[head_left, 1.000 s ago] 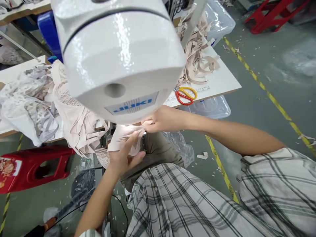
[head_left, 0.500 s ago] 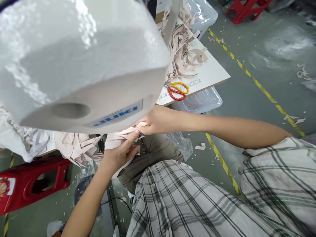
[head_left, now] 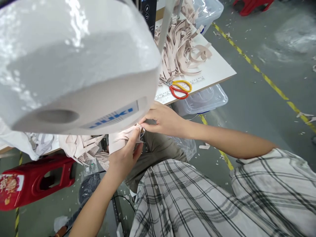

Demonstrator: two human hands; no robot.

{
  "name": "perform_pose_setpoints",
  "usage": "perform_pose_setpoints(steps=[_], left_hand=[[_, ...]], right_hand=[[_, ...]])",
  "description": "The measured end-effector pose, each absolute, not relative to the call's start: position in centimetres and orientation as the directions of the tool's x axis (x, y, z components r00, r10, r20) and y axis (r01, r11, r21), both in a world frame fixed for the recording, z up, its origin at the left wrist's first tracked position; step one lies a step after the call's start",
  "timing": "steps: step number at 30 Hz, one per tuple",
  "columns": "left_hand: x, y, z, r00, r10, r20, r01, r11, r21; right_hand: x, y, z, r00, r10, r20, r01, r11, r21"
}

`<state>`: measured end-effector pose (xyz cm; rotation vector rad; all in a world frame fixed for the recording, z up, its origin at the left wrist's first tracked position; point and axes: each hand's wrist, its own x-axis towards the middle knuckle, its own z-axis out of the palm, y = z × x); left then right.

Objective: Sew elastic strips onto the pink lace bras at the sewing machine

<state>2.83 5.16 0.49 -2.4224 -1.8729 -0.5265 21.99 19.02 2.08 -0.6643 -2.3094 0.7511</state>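
Just below the white sewing machine head [head_left: 81, 72], my left hand [head_left: 124, 158] pinches a piece of pale pink fabric [head_left: 119, 140] between thumb and fingers. My right hand [head_left: 163, 120] is at the fabric's right edge, thumb and forefinger pinched together on it. A small metal ring-like part [head_left: 142, 132] shows beside the fingertips. The machine head hides the area behind the fabric. Scissors [head_left: 180, 89] with red and yellow handles lie beyond my right hand on the white table [head_left: 218, 70].
Pale fabric strips [head_left: 176, 49] pile on the table at the back. More fabric [head_left: 79, 146] hangs at left above a red stool [head_left: 37, 181]. A clear plastic bin [head_left: 206, 100] sits below the table's edge. Yellow tape [head_left: 256, 67] marks the floor.
The view has shifted slightly. My right hand has loosened from a bunched grip on the fabric to a fingertip pinch. The fabric lies flatter under my left hand.
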Motion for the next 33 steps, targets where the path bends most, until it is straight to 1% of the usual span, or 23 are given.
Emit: perform_pose_setpoints(steps=[4, 7, 8, 10, 13, 15, 18, 20, 22, 24, 25, 26, 27, 28, 29, 30, 31, 32, 33], left_hand=[[3.1, 5.3, 0.6, 0.228, 0.925, 0.303, 0.968, -0.249, 0.032], [3.2, 5.6, 1.0, 0.242, 0.925, 0.293, 0.969, -0.248, -0.016], [3.3, 5.6, 1.2, 0.237, 0.928, 0.289, 0.97, -0.244, -0.012], [3.5, 5.5, 1.5, 0.225, 0.934, 0.276, 0.971, -0.238, 0.014], [3.6, 5.2, 2.0, 0.204, 0.953, 0.226, 0.972, -0.224, 0.067], [3.3, 5.1, 2.4, 0.18, 0.969, 0.171, 0.971, -0.202, 0.125], [2.2, 5.3, 3.1, 0.203, 0.978, 0.045, 0.947, -0.208, 0.244], [1.2, 5.5, 3.5, 0.266, 0.964, -0.006, 0.926, -0.254, 0.278], [0.6, 5.8, 3.7, 0.31, 0.951, -0.001, 0.922, -0.301, 0.243], [0.5, 6.1, 3.7, 0.318, 0.948, 0.035, 0.931, -0.319, 0.176], [0.6, 6.1, 3.7, 0.314, 0.948, 0.055, 0.935, -0.319, 0.154], [0.8, 6.2, 3.6, 0.31, 0.949, 0.066, 0.938, -0.316, 0.145], [1.1, 6.1, 3.6, 0.3, 0.951, 0.074, 0.94, -0.308, 0.144], [1.5, 6.1, 3.6, 0.287, 0.954, 0.082, 0.944, -0.296, 0.148], [1.8, 6.0, 3.5, 0.27, 0.959, 0.09, 0.947, -0.281, 0.153], [2.2, 5.8, 3.5, 0.254, 0.963, 0.095, 0.951, -0.266, 0.159], [2.5, 5.7, 3.6, 0.24, 0.966, 0.098, 0.953, -0.253, 0.166], [2.9, 5.5, 3.6, 0.22, 0.97, 0.103, 0.957, -0.235, 0.173], [3.3, 5.3, 3.6, 0.194, 0.975, 0.103, 0.961, -0.211, 0.182]], right_hand=[[22.0, 19.3, 2.5, -0.697, 0.595, 0.4, 0.259, 0.73, -0.633], [22.2, 19.2, 2.2, -0.702, 0.589, 0.4, 0.254, 0.733, -0.631], [22.3, 19.0, 1.9, -0.687, 0.593, 0.42, 0.252, 0.736, -0.628], [22.6, 18.4, 1.0, -0.639, 0.571, 0.515, 0.218, 0.777, -0.591], [23.1, 17.5, -0.5, -0.611, 0.434, 0.663, 0.122, 0.878, -0.462], [23.3, 17.4, -1.2, -0.626, 0.371, 0.686, 0.101, 0.911, -0.4], [23.3, 17.7, -1.3, -0.646, 0.386, 0.658, 0.156, 0.911, -0.382], [23.2, 17.8, -0.9, -0.663, 0.412, 0.625, 0.187, 0.899, -0.395], [23.1, 17.7, -0.3, -0.65, 0.453, 0.61, 0.217, 0.88, -0.422], [23.0, 17.4, 0.0, -0.618, 0.516, 0.593, 0.241, 0.842, -0.482], [23.0, 17.1, 0.0, -0.603, 0.559, 0.569, 0.236, 0.806, -0.542], [23.0, 16.8, 0.0, -0.595, 0.612, 0.521, 0.214, 0.746, -0.631], [23.0, 16.5, -0.3, -0.588, 0.67, 0.453, 0.17, 0.65, -0.741], [22.9, 16.3, -0.6, -0.583, 0.725, 0.366, 0.107, 0.515, -0.85], [22.8, 16.2, -1.0, -0.585, 0.767, 0.265, 0.036, 0.35, -0.936], [22.5, 16.3, -1.4, -0.588, 0.791, 0.166, -0.029, 0.185, -0.982], [22.1, 16.4, -1.8, -0.59, 0.802, 0.088, -0.077, 0.053, -0.996], [21.7, 16.7, -2.2, -0.586, 0.81, 0.039, -0.1, -0.024, -0.995], [21.2, 17.1, -2.4, -0.571, 0.821, 0.021, -0.099, -0.043, -0.994]])
